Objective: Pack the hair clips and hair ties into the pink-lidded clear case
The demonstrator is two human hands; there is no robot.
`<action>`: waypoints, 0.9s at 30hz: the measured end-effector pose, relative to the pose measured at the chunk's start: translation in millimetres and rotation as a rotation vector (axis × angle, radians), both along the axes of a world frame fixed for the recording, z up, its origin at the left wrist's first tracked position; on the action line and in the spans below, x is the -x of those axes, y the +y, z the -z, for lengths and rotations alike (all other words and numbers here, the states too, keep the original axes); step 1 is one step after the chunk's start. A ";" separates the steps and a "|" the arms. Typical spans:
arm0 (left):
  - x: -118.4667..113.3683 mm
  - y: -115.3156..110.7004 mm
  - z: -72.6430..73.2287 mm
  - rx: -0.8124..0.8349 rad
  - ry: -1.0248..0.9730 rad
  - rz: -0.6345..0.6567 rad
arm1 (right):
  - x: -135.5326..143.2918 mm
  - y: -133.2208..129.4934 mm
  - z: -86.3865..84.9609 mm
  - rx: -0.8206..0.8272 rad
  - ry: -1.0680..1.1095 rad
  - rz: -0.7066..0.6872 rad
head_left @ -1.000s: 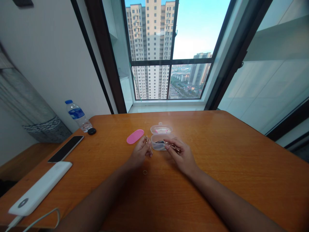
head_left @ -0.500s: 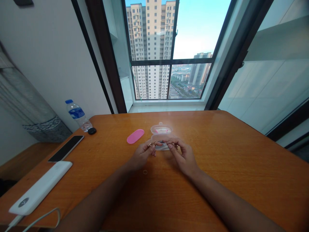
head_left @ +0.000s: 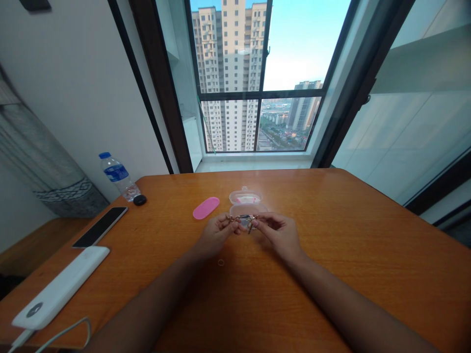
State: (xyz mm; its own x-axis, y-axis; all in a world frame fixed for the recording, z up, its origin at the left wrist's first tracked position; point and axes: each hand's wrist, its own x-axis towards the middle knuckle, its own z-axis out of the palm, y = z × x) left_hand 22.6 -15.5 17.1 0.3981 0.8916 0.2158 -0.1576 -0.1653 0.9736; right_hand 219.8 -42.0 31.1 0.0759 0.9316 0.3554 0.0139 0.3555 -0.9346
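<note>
My left hand (head_left: 217, 236) and my right hand (head_left: 281, 235) face each other above the table, fingertips pinched. Between them is a small gold-coloured metal piece (head_left: 250, 225), perhaps a chain or clasp; its exact kind is too small to make out. One end is in my left fingers, and a short bit hangs down at my right fingertips. Just behind the hands, a clear plastic case (head_left: 246, 197) stands open with something white and pink in its far half; my fingers partly cover its near half. A thin pale ring (head_left: 221, 263) lies in front of my left hand.
A pink oval piece (head_left: 206, 208) lies left of the case. Along the left side are a water bottle (head_left: 119, 175), a round black object (head_left: 140, 200), a phone (head_left: 100, 226) and a white power strip-like block (head_left: 62, 287) with a cable. A window (head_left: 261, 93) is beyond the table.
My fingertips have moved slightly apart and the right fingers have turned. More of the gold-coloured piece shows, with part of it hanging down from my right fingers.
</note>
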 end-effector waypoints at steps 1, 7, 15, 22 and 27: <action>-0.1 -0.1 -0.7 -0.001 -0.016 -0.011 | 0.1 -0.5 -0.9 0.010 0.007 -0.008; 0.8 2.2 -3.8 -0.090 -0.071 -0.084 | -1.5 -3.1 -5.5 0.012 -0.025 -0.037; -0.4 -0.7 -1.5 0.125 -0.031 -0.091 | -4.2 0.0 -2.6 0.025 -0.079 -0.026; -0.4 -0.7 -0.5 0.171 -0.046 -0.089 | -2.4 1.0 2.5 0.067 -0.090 -0.075; -1.0 -0.9 -2.5 0.169 -0.028 -0.085 | -2.3 1.1 2.2 0.083 -0.101 -0.091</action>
